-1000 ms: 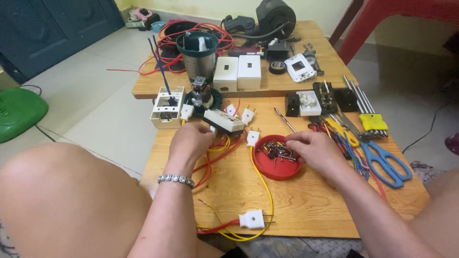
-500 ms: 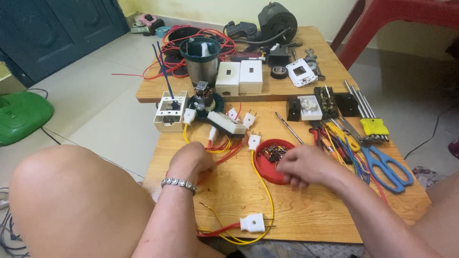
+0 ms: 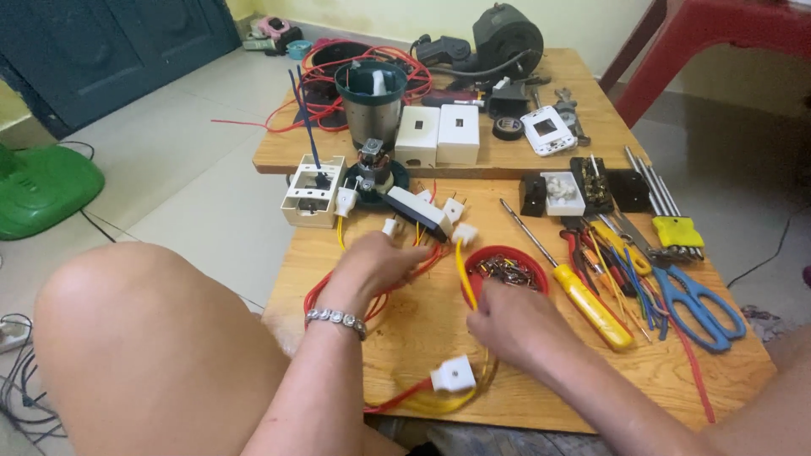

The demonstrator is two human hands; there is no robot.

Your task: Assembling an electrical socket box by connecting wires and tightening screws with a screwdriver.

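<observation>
Red and yellow wires (image 3: 427,257) are pinched under the left hand (image 3: 372,266), yellow wire (image 3: 463,274) is gripped just above the right hand (image 3: 507,321); slack is best kept clear of the red dish (image 3: 507,268) beyond the right hand.

On a low wooden table (image 3: 380,338), the left hand (image 3: 376,263) rests on red and yellow wires (image 3: 405,266), fingers curled at 12 o'clock toward a white power strip (image 3: 418,211). The right hand (image 3: 511,325) sits at 6 o'clock of a red dish (image 3: 507,270) of small metal parts. A yellow-handled screwdriver (image 3: 583,300) lies at its 3 o'clock, blue scissors (image 3: 697,304) beyond.
</observation>
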